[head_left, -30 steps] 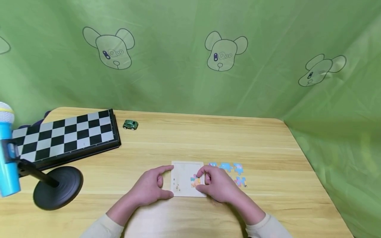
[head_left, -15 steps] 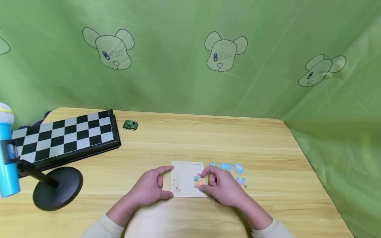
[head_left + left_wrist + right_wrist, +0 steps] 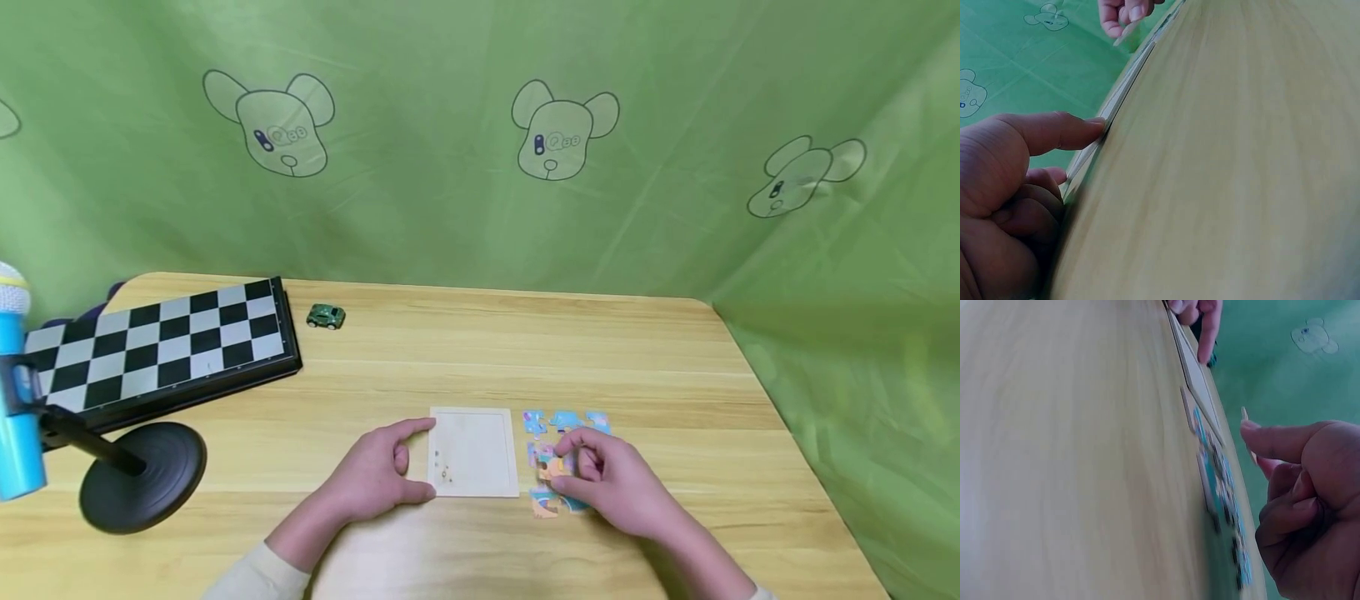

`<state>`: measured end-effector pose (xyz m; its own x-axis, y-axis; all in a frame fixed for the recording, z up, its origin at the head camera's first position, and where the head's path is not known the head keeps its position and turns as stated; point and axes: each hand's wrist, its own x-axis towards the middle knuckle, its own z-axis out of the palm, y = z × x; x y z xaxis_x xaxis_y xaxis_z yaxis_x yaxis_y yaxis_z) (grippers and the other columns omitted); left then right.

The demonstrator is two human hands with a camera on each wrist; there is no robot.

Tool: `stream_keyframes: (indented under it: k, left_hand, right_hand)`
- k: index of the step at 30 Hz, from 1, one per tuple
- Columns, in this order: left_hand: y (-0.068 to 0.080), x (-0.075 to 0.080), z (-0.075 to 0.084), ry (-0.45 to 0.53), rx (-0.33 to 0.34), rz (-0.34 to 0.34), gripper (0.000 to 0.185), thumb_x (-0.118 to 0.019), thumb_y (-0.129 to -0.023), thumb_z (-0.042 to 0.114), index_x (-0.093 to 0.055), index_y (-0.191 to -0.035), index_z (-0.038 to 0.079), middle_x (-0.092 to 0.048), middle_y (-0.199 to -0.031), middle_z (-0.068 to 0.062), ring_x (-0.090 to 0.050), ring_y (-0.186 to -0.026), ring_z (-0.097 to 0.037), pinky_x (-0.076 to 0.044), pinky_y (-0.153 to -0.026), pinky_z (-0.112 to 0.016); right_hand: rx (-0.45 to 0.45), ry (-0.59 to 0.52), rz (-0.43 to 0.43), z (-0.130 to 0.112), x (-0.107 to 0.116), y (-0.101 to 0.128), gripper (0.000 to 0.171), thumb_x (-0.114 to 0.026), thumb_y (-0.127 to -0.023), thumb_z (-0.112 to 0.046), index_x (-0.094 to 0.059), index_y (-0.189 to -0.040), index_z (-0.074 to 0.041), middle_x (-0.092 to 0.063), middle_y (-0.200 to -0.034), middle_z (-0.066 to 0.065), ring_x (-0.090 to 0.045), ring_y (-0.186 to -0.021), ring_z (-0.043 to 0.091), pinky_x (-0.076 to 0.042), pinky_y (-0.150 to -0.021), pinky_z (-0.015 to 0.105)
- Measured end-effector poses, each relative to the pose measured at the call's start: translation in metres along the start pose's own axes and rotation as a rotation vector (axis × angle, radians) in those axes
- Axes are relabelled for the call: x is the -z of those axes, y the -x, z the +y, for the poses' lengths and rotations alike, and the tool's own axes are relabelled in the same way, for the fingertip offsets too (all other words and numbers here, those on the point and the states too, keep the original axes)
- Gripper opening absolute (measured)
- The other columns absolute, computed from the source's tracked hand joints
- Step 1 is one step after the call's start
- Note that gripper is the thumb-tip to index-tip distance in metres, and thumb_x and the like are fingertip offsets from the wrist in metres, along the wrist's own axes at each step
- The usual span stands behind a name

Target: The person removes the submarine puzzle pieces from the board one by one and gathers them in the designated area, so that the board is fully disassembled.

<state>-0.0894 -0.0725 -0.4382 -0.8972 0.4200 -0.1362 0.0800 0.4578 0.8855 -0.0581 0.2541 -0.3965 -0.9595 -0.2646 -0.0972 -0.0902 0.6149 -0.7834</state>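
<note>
A pale square puzzle tray (image 3: 472, 450) lies on the wooden table (image 3: 465, 350), with only small marks inside it. My left hand (image 3: 382, 471) holds the tray's left side between index finger (image 3: 1066, 130) and thumb. My right hand (image 3: 568, 467) is just right of the tray and pinches an orange and pink puzzle piece (image 3: 552, 470) between thumb and fingers above the loose pieces (image 3: 566, 421). In the right wrist view the pinched piece (image 3: 1245, 414) shows edge-on above the row of loose pieces (image 3: 1216, 481).
A folded chessboard (image 3: 157, 350) lies at the far left with a small green toy car (image 3: 326, 316) beside it. A blue microphone (image 3: 15, 400) on a black round stand base (image 3: 142, 475) stands at the near left. Green cloth hangs behind and to the right.
My right hand has lifted the orange piece out of the tray and carried it right, over the loose pieces. The left hand has kept its hold on the tray.
</note>
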Motion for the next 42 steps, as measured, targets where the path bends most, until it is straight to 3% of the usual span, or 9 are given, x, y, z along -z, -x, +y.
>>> stream_keyframes:
  k: [6, 20, 30, 42]
  left_hand:
    - [0.0, 0.0, -0.001, -0.006, -0.005, 0.0, 0.087, -0.092, -0.068, 0.013, -0.051, -0.145, 0.007, -0.041, -0.06, 0.006, -0.035, -0.05, -0.008, -0.042, -0.056, -0.028]
    - [-0.001, 0.0, -0.001, -0.014, -0.001, 0.007, 0.087, -0.092, -0.068, 0.014, -0.052, -0.144, 0.008, -0.041, -0.06, 0.006, -0.036, -0.049, -0.008, -0.039, -0.053, -0.027]
    - [0.0, 0.002, -0.002, -0.01, 0.005, 0.007, 0.086, -0.092, -0.068, 0.014, -0.052, -0.144, 0.009, -0.041, -0.06, 0.006, -0.035, -0.05, -0.009, -0.039, -0.054, -0.027]
    - [0.0, 0.002, -0.002, -0.018, -0.007, 0.008, 0.085, -0.092, -0.068, 0.014, -0.053, -0.144, 0.008, -0.041, -0.06, 0.006, -0.036, -0.051, -0.009, -0.04, -0.055, -0.027]
  right_hand:
    - [0.01, -0.032, 0.006, 0.014, 0.016, 0.015, 0.031, -0.083, -0.083, -0.02, -0.066, -0.107, -0.008, -0.036, -0.064, -0.007, -0.036, -0.057, 0.006, -0.041, -0.062, 0.026]
    - [0.031, 0.09, 0.063, 0.049, 0.039, 0.04, 0.026, -0.082, -0.084, -0.017, -0.065, -0.103, -0.013, -0.035, -0.064, -0.011, -0.037, -0.055, 0.004, -0.04, -0.065, 0.024]
    - [0.018, 0.051, 0.003, 0.069, 0.04, 0.041, 0.026, -0.08, -0.087, -0.019, -0.065, -0.107, -0.013, -0.036, -0.064, -0.009, -0.036, -0.054, 0.005, -0.041, -0.066, 0.024]
    - [0.043, 0.059, -0.052, 0.068, 0.04, 0.04, 0.027, -0.079, -0.088, -0.023, -0.064, -0.108, -0.012, -0.035, -0.064, -0.009, -0.034, -0.054, 0.003, -0.042, -0.069, 0.023]
